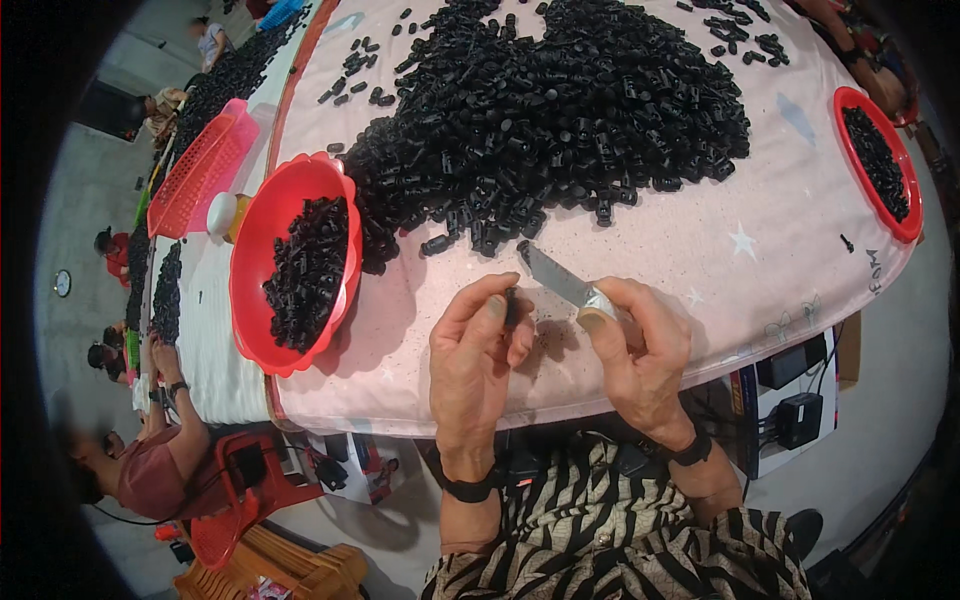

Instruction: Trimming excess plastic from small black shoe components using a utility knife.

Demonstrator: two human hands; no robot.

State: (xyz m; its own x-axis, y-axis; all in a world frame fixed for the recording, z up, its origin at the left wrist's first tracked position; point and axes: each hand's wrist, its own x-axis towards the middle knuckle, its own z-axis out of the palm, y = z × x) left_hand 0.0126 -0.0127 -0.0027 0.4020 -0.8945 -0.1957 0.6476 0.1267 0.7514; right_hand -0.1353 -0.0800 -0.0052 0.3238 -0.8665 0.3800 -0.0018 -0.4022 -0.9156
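Observation:
My left hand [468,345] is closed, pinching a small black plastic part [511,306] between thumb and fingers. In my right hand [648,360] is a knife [556,277], gripped by a handle with a pale wrapping. Its flat metal blade points up and left, above the table and apart from the part in my left hand. A dark bit shows at the blade's tip. Beyond both hands lies a large heap of black plastic parts [560,110]. Left of my hands, a red scalloped bowl [245,300] holds more small black pieces.
A pale pink patterned cloth [400,400] covers the table. At the far right stands a red oval tray [913,215] of black pieces. A pink basket [190,165] and a small jar [228,215] are at the left. Co-workers sit along the left side, one by a red chair [235,500].

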